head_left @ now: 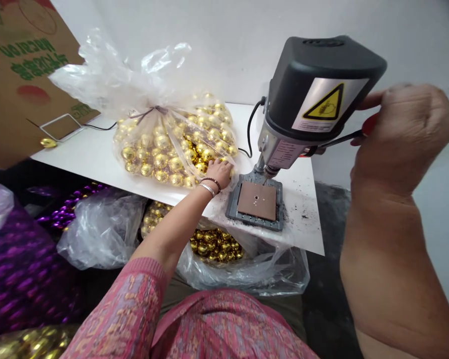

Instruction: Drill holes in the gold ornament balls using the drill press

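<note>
left hand (220,173), wearing a dark beaded bracelet and a silver-coloured bangle, is over shiny gold plastic-looking balls (160,160) at the right side of a tied clear plastic bag (114,92); its fingers are bent downward, and whether they grip a ball cannot be told. the bag and balls lie on the white counter (93,158), just left of a black-and-grey drill press (322,85) with a yellow warning triangle. right hand (407,134) is raised at the machine's right side, fingers curled around the red knob (370,123) of its dark lever (342,138); some fingers are hidden. under the chuck (272,172), a square brown plate (257,199) with a small hole rests on the dark grey slotted base (233,205). dark debris (306,216) is scattered to the right of the base. far left: a brown cardboard box (26,104) with green lettering, one loose gold ball (48,143) near its lower edge. below the counter's front edge, more gold balls (217,244) sit in clear plastic; purple shiny balls (26,264) at lower left.
</note>
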`<state>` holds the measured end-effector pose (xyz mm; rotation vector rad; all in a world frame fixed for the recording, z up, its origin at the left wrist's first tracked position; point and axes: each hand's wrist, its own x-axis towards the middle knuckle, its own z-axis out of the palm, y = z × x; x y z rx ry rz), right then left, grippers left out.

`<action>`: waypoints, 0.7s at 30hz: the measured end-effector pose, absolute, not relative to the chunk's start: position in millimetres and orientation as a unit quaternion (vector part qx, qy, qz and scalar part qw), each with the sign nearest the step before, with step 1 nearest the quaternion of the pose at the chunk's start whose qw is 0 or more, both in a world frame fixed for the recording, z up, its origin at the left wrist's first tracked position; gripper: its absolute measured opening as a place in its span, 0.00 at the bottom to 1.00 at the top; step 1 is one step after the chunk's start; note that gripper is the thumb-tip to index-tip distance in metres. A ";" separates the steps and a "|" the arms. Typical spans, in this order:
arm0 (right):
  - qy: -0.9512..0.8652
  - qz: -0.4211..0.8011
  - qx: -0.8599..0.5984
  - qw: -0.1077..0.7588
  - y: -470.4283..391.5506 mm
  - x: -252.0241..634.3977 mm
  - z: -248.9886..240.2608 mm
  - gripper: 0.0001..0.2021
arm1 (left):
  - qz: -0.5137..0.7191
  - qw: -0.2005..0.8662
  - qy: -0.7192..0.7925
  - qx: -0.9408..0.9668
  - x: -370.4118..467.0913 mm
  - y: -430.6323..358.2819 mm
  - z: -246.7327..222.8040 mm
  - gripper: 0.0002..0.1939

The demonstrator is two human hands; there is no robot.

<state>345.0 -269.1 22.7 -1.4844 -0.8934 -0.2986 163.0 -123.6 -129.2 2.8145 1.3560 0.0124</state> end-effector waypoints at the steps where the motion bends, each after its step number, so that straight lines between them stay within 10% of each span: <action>1: -0.385 -0.128 -0.655 0.637 -269.4 343.8 23.5 0.18 | 0.005 0.005 0.438 0.899 163.4 -125.3 -130.7 0.20; 7: -0.392 -0.133 -0.656 0.631 -270.3 341.8 23.2 0.18 | 0.114 0.036 0.488 0.865 140.6 -155.4 -111.2 0.26; 14: -0.398 -0.129 -0.650 0.635 -270.7 341.4 23.4 0.16 | 0.262 0.686 0.361 0.575 105.8 -224.0 -109.7 0.27; 21: -0.390 -0.054 -0.654 0.646 -246.2 360.2 39.0 0.12 | 0.205 0.822 0.331 0.416 110.8 -242.2 -128.0 0.28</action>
